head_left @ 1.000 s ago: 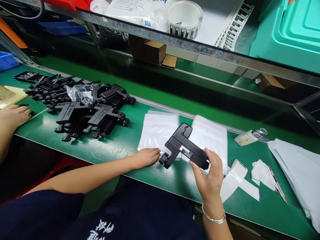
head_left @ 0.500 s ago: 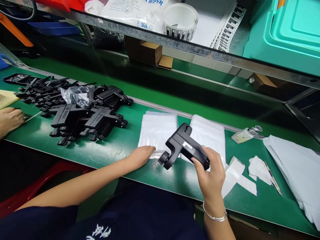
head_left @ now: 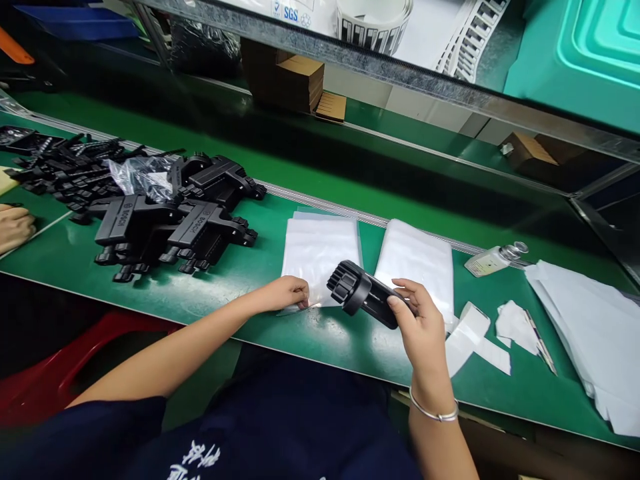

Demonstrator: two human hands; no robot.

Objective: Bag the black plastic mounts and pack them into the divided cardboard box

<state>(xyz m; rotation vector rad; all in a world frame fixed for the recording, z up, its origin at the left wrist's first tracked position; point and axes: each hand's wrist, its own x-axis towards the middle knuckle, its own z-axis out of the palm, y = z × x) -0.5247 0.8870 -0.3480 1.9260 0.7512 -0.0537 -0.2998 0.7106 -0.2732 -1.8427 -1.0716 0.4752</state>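
In my right hand (head_left: 423, 323) is a black plastic bracket (head_left: 375, 300), gripped at its right end. Its ribbed knob end points left and it is held over the green bench. My left hand (head_left: 289, 293) has its fingers curled in a pinch at the front edge of a stack of clear plastic bags (head_left: 323, 250). A second stack of plastic bags (head_left: 417, 253) lies to the right, partly behind the bracket and my right hand. Several similar black brackets (head_left: 200, 230) with BOSCH lettering are piled left of my left hand.
Another person's hand (head_left: 15, 227) rests at the far left. White label strips (head_left: 470, 333), a small bottle (head_left: 495, 260), a pen-like tool (head_left: 543, 347) and white sheets (head_left: 590, 333) lie to the right. A metal shelf (head_left: 380, 73) overhangs the bench (head_left: 240, 293).
My right hand has turned the bracket, so its knob end now faces me and the white label is out of sight. My left hand's fingers have curled in at the bag edge.
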